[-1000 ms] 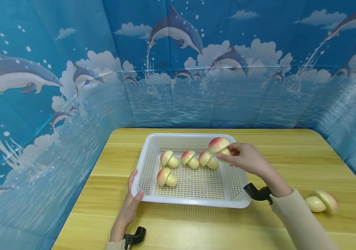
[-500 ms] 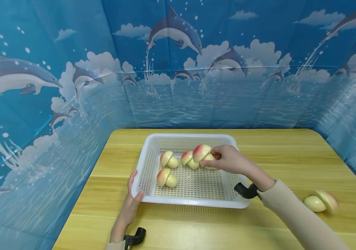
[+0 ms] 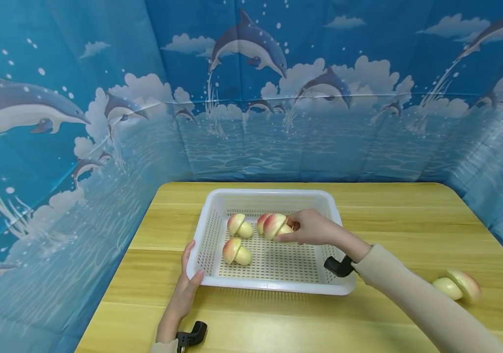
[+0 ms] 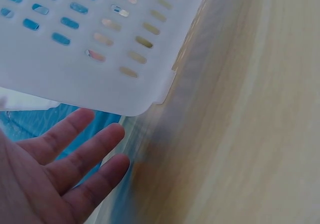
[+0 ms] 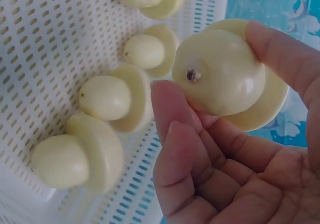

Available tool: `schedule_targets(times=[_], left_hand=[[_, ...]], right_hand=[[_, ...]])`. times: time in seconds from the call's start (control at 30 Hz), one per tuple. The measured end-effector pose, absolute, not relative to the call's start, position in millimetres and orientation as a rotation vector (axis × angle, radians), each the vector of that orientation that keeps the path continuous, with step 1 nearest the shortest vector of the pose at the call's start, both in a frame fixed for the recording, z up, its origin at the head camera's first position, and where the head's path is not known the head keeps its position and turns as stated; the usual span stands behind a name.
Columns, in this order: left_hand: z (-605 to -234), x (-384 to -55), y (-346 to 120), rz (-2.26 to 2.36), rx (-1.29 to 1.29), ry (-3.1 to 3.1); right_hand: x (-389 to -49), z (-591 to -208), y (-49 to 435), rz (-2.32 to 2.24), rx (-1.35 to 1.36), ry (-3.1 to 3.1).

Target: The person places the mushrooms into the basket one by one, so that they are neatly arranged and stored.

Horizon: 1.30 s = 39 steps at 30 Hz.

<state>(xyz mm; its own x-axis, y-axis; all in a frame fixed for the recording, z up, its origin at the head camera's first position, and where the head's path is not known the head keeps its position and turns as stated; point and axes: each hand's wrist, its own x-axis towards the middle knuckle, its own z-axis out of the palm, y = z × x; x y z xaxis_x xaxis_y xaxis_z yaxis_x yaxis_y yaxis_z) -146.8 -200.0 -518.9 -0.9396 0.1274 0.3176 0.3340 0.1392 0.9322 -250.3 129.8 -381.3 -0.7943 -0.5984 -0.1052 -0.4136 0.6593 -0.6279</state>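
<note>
In the head view, my right hand [image 3: 313, 228] is over the middle of the white plastic basket [image 3: 269, 285], pinching a mushroom [image 3: 273, 226] with a pink-tinged cap and cream stem. The right wrist view shows this mushroom [image 5: 220, 73] between thumb and fingertips, stem end toward the camera. Several like it lie on their sides on the basket floor, among them a front-left mushroom [image 3: 236, 251] and a back-left mushroom [image 3: 239, 225]. The right hand hides one in the head view. My left hand [image 3: 185, 289] holds the basket's front-left corner, thumb over the rim, other fingers outside beneath it.
Another mushroom [image 3: 459, 286] lies on the wooden table [image 3: 401, 230], right of the basket near the right sleeve. A blue dolphin-print curtain [image 3: 251, 142] stands behind the table and along its sides. Each wrist wears a black camera mount.
My right hand has carried the mushroom leftward and lower, from the basket's back-right side to its middle, overlapping another mushroom. The left hand has stayed at its corner.
</note>
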Motion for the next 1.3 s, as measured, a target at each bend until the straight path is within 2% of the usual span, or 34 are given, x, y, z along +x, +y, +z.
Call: schedule_targets(times=[1.3], left_hand=[[-520, -147, -202, -1.904, -0.479, -2.255]], right_hand=[[-258, -422, 92, -0.656, -0.767, 2.424]])
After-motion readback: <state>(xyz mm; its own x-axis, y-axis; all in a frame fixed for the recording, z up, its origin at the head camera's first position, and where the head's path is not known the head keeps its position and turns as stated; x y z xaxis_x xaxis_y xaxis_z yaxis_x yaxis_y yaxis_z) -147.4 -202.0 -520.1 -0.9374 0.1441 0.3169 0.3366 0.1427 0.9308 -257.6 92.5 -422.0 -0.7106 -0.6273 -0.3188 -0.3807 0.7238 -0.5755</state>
